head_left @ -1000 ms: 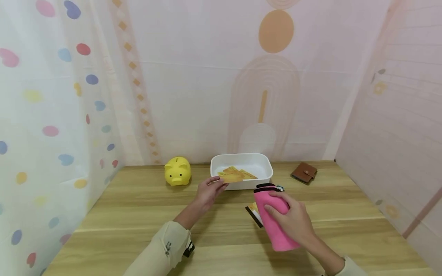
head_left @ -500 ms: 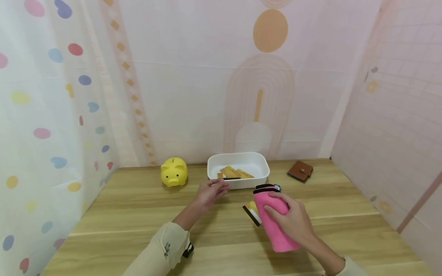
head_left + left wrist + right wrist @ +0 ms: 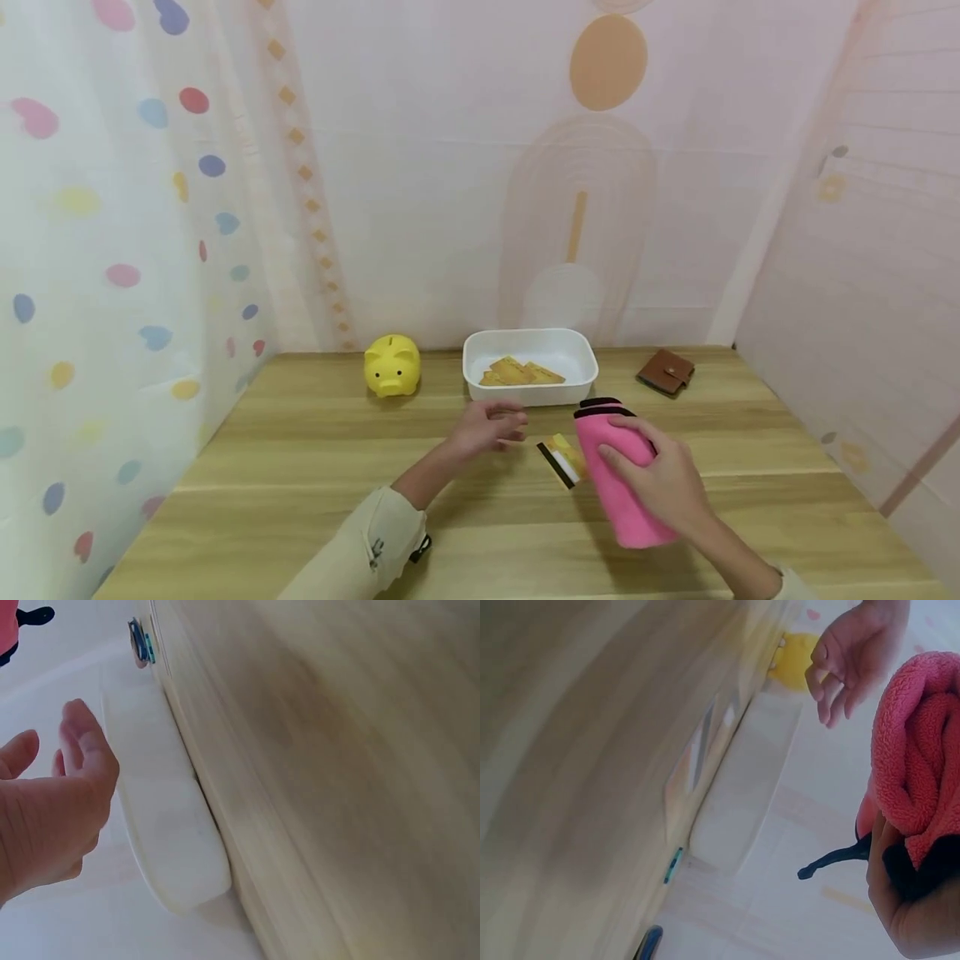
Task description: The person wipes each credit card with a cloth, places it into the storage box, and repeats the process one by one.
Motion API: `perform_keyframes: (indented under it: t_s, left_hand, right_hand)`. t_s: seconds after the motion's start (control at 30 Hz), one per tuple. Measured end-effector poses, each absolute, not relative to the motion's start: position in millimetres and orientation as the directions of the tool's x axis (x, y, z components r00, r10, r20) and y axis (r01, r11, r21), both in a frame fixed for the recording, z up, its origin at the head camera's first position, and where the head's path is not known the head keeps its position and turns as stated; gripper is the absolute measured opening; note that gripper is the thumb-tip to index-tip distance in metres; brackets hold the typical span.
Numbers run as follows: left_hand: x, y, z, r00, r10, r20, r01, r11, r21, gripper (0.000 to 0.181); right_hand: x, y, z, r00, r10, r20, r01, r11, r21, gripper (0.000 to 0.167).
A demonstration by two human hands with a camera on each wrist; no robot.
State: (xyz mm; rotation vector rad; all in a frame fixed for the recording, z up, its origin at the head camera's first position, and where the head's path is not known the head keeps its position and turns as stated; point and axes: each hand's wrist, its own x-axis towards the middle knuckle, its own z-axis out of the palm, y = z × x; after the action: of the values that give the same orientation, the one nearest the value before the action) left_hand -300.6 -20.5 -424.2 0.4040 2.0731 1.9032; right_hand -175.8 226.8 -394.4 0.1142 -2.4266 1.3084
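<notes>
My left hand hangs above the table in front of the white tray, its fingers loosely bent and holding nothing. In the left wrist view, thumb and fingers stand apart. My right hand grips a pink fleecy pouch with black edging, held tilted over the table. From the right wrist view, its folded pile and a dangling black strap show. Several yellow cards lie overlapping in the tray. Between my hands, another card with a black stripe lies on the table, its right end close to the pouch.
A yellow piggy bank stands left of the tray. A brown wallet lies to its right. Near the tray is a small teal-edged item, hidden in the head view. Patterned curtains enclose the wooden table.
My left hand has let go of a yellow card, which dropped into the tray, and has drawn back toward the striped card. My right hand still holds the pouch in much the same place.
</notes>
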Motion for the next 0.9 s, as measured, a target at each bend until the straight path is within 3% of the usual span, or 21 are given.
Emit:
perform_keyframes:
  t_s: [0.43, 0.67, 0.9]
  left_hand:
    - [-303, 10, -430, -0.865, 0.502, -0.012, 0.168, 0.312, 0.935, 0.038]
    - [-309, 24, -430, -0.875, 0.484, -0.026, 0.248, 0.493, 0.834, 0.038]
    - [-316, 36, -431, -0.841, 0.537, -0.059, 0.297, 0.551, 0.779, 0.046]
  right_hand:
    - [-171, 247, -401, -0.919, 0.107, 0.381, -0.234, 0.629, -0.741, 0.039]
    - [-171, 251, -401, -0.921, 0.101, 0.376, -0.227, 0.645, -0.73, 0.038]
    - [-172, 255, -400, -0.92, 0.099, 0.379, -0.225, 0.657, -0.719, 0.039]
